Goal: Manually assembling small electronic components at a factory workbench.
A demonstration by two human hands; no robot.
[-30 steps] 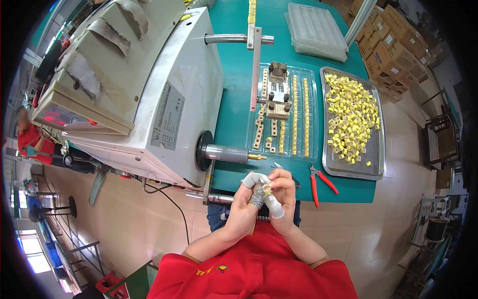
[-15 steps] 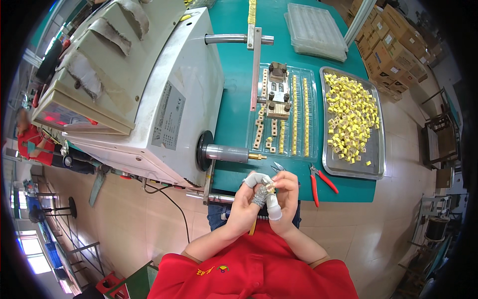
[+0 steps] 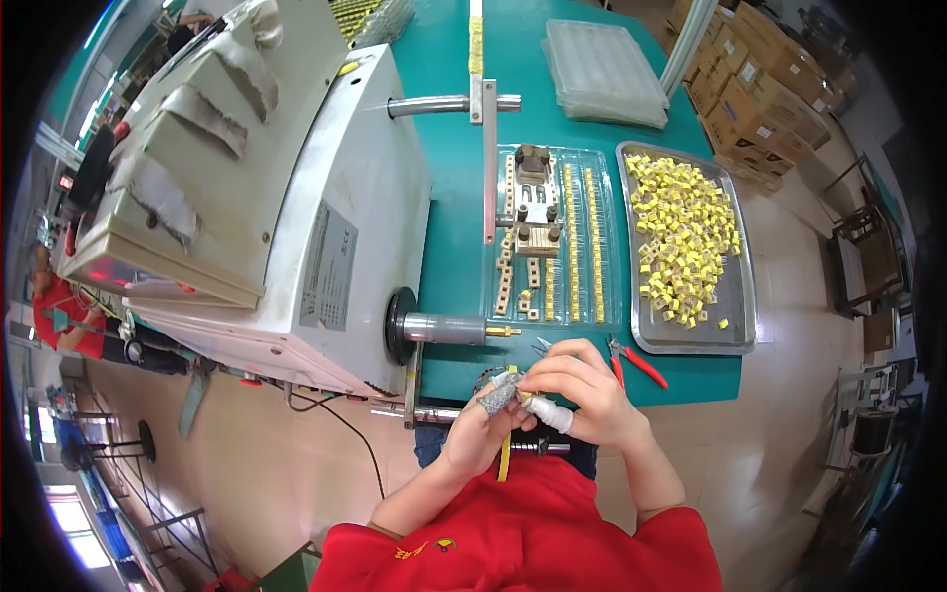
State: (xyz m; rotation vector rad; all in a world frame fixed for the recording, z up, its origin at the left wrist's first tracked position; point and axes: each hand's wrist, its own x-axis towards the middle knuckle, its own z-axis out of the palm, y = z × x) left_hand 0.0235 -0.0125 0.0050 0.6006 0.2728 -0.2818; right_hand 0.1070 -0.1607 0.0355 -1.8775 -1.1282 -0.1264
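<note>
My left hand, with grey wrapping on its fingers, is closed in front of my body on a small yellow piece, mostly hidden by the fingers. My right hand, with a white-wrapped finger, pinches at the same piece from the right. From beneath the hands hangs a narrow strip of yellow tape. Just to the left and beyond is the winding machine's spindle with a brass tip. Red-handled cutters lie on the table edge beyond my right hand, partly hidden by it; pointed metal tips show beside the fingers.
A metal tray heaped with small yellow-wrapped coils stands at the right. A clear plastic tray carries rows of coils, tan bobbins and a metal fixture. Stacked plastic trays lie behind. The white winding machine fills the left.
My right hand has turned over, its back now facing up, and shifted right. Both hands have come slightly lower at the left. More of the yellow strip shows; the view has shifted a little.
</note>
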